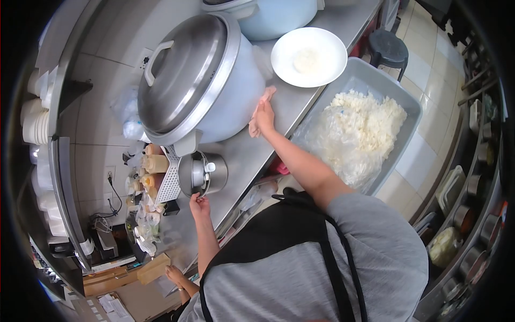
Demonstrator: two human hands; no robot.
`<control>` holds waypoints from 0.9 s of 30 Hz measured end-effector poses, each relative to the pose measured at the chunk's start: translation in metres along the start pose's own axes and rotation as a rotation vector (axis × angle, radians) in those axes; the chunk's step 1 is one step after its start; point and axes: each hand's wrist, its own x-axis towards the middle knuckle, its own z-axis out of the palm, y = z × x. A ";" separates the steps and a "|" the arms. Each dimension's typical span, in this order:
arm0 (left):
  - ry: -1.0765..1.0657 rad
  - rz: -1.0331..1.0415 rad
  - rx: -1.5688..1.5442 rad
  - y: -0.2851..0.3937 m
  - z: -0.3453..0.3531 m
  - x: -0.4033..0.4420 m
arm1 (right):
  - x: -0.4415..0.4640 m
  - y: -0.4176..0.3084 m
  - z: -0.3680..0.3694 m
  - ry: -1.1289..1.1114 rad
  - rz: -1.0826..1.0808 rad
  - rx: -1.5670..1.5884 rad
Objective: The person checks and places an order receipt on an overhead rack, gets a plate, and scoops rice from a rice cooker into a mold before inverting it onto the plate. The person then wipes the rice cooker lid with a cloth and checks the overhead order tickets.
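Observation:
A pinkish cloth is gripped in my right hand, beside the pale body of a large rice cooker with a closed metal lid. My left hand pinches the near rim of a steel pot on the steel counter. Inside that pot are a small metal container and a white object, too small to make out fully. Right of the cooker rests a white bowl with a pale residue at its centre. Cooked rice and clear plastic fill much of a grey bin.
A second cooker stands at the top. White perforated basket and sauce bottles are left of the pot. A black stool is beyond the bin. Another person's hand shows at the lower left, near cardboard.

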 end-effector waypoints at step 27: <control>-0.019 -0.043 0.035 -0.007 -0.008 -0.032 | -0.005 0.028 -0.053 -0.168 -1.021 -1.456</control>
